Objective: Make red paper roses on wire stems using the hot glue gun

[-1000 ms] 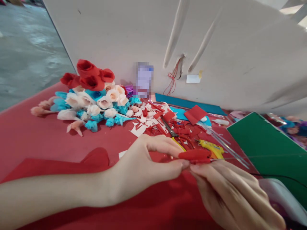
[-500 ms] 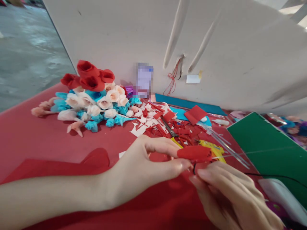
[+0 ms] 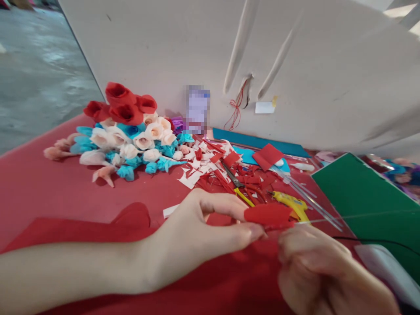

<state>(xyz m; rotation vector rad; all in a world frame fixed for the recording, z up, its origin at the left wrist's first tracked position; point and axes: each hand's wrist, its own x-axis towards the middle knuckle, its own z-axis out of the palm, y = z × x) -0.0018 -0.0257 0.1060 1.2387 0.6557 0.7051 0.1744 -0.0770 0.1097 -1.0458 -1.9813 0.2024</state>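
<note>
Close in front of the wearer, over the near part of the tabletop [image 3: 65,186], the left hand [image 3: 193,232] pinches a rolled red piece [image 3: 269,214] between thumb and fingers. Curled just beside the piece's right end, the right hand [image 3: 324,262] is blurred, and I cannot tell whether its fingers grasp anything. A fine pale strand [image 3: 361,215] crosses the view to the right; where it is fixed is unclear.

My judgement is that the step in hand is shaping or fastening the red piece with the fingers. The next move seems to call for a steady, light left pinch, since the thin material looks easy to crease, and for careful fingertip work at the right end.

Beneath the hands spreads a large red sheet [image 3: 197,291]. Beyond them, red and white scraps [image 3: 200,159] lie strewn around yellow-handled scissors [image 3: 244,197], with a yellow glue gun [image 3: 290,201] near the piece. Farther left sits a heap of red, white, peach and blue flowers [image 3: 142,141]. To the right, a green board [image 3: 370,210] leans at a slant. Behind everything rises a pale panel [image 3: 157,48] with a red cord bundle [image 3: 235,107] hanging from it, and grey floor [image 3: 36,65] shows at upper left
</note>
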